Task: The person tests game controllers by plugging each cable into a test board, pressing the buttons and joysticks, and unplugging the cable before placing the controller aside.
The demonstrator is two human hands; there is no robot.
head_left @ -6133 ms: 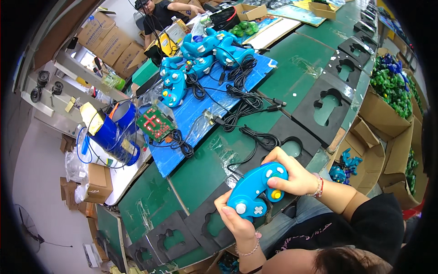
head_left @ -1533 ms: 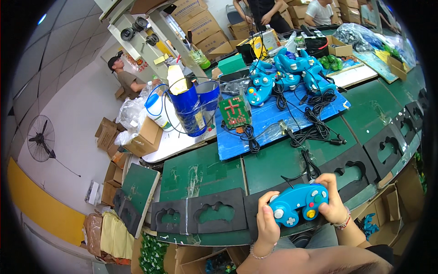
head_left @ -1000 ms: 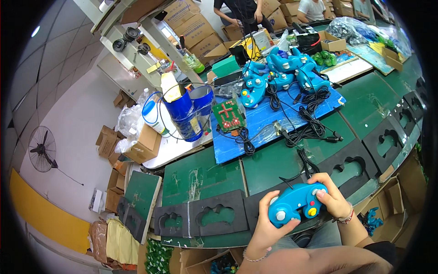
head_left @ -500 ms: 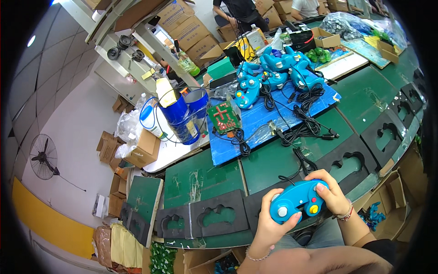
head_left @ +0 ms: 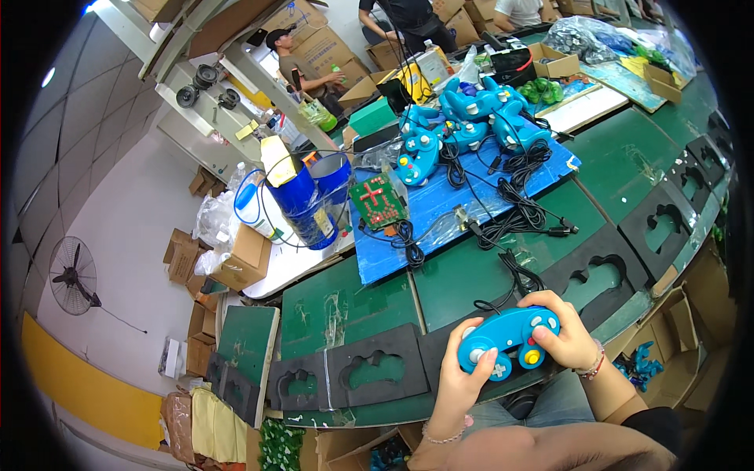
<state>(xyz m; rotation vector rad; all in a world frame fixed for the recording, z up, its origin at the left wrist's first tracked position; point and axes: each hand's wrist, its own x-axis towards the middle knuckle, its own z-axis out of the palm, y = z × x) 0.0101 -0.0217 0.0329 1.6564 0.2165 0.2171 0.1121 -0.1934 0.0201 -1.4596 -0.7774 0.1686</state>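
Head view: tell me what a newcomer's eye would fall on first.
Probably the teal game controller, lower right, held between left hand and right hand. Then the teal controller pile on the blue board, upper centre, and the green circuit board at the blue one's left.

Workshop: green workbench (head_left: 369, 306), stacked cartons (head_left: 326, 49)

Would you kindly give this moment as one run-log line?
left hand: grips left end of turquoise plastic game controller | right hand: grips its right end | beyond: green rectangular circuit board, flat blue board
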